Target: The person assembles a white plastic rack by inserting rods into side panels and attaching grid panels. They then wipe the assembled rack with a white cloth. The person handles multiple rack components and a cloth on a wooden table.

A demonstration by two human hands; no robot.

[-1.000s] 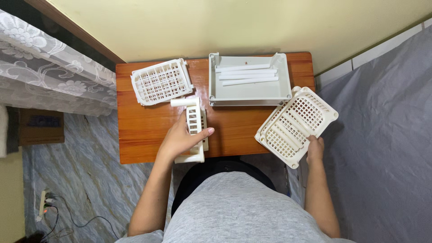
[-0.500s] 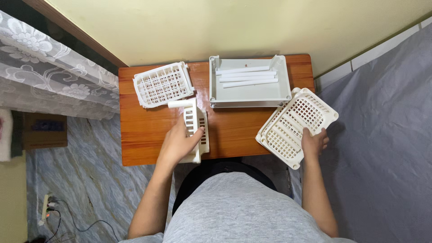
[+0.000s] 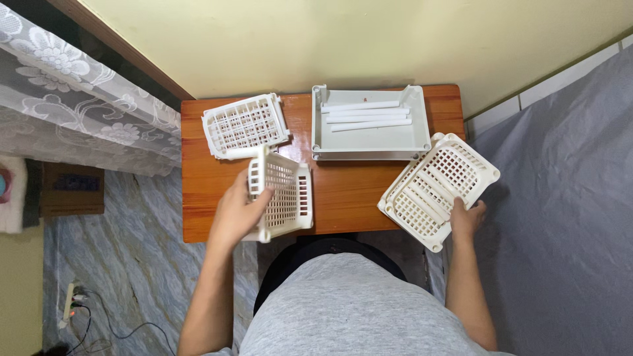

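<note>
Left hand (image 3: 236,209) grips white slotted basket (image 3: 282,192) over wooden table (image 3: 343,191); right hand (image 3: 467,217) holds second lattice basket (image 3: 436,187) at table edge.

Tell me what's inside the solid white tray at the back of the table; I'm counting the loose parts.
Three white tubes lie side by side inside the solid tray, toward its far wall. The rest of its floor looks bare; anything beneath the tubes is hidden.

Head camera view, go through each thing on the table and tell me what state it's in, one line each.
Left hand: gripping the middle basket.
Middle basket: tilted, lifted on one side.
Right hand: holding the right basket's near edge.
Right basket: flat, angled, overhanging the table edge.
Far-left basket: lying flat, untouched.
Solid tray: upright, holds tubes.
White tubes: lying side by side inside the tray.
</note>
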